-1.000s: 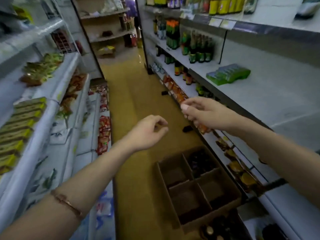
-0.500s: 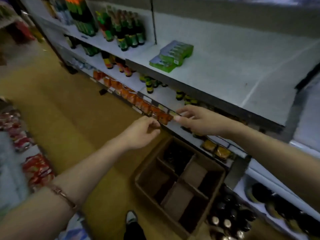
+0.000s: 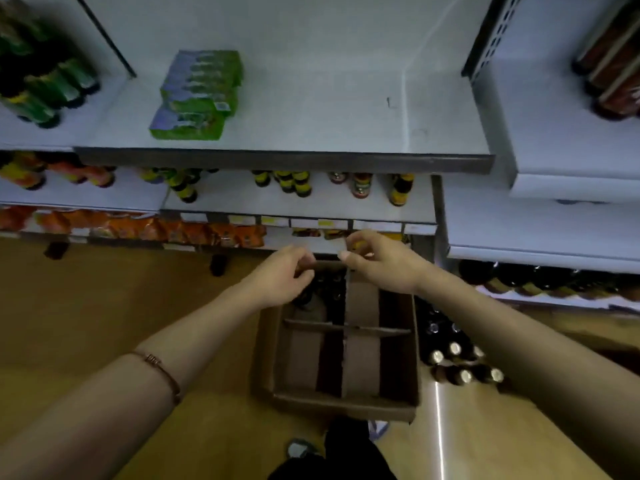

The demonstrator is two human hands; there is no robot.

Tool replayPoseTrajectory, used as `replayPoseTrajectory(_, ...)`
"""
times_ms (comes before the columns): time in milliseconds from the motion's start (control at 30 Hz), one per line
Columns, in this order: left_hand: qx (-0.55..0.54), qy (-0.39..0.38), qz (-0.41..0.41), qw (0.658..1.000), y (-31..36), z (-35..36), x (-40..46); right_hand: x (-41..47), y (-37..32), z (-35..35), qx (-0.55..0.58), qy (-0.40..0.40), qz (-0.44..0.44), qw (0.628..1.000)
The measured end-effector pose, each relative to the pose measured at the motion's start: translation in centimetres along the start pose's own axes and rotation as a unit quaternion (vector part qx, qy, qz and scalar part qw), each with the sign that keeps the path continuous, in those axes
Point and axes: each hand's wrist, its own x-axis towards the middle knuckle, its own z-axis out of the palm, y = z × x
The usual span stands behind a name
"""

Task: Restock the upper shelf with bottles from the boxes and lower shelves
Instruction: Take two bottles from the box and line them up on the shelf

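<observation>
Above the divided cardboard box [image 3: 341, 344] on the floor, we find both hands held over its far rim. The left hand [image 3: 282, 277] has its fingers curled, and the right hand [image 3: 377, 261] has thumb and fingertips drawn together; whether either actually grips the rim or a bottle neck we cannot tell (blur and shadow hide the contact).

We judge the step in hand to be the reach into the box for stock. No bottle has been lifted. The upper shelf [image 3: 311, 109] carries only a stack of green packets [image 3: 199, 95] on its left part, with bare board to the right.

The task's bottles lie in two places: a few dark ones in the box's far-left compartment [image 3: 327, 289], partly hidden under the left hand, and a larger group of dark capped bottles [image 3: 457, 358] standing just beside the box's right wall. The other compartments look empty, though they are dim. The capped bottles stand upright, long axis vertical, caps towards the camera.

In our judgement the next move calls for a firm hold on a neck, a straight lift clear of the dividers, then placement upright on the bare board.
</observation>
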Motion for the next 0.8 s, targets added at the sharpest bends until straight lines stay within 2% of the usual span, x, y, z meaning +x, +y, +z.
replayPoseTrajectory(167, 0.033, -0.047, -0.046, 0.997, -3.8, 1.8, 1.0, 4.3, 3.5, 3.1, 0.038, -0.003, 0.034, 0.999)
replayPoseTrajectory(300, 0.044, -0.078, -0.072, 0.993, -6.9, 3.4, 3.9, 7.0, 6.5, 6.5, 0.088, 0.028, 0.084, 0.992)
replayPoseTrajectory(567, 0.03, -0.168, -0.016, 0.985, -13.7, 11.5, 13.9, 12.7, 12.7, 13.3, 0.103, 0.077, 0.188, 0.974)
replayPoseTrajectory(800, 0.129, -0.231, 0.049, 0.963, -22.9, 17.9, 21.0, 20.3, 18.1, 21.1, 0.109, 0.083, 0.26, 0.956)
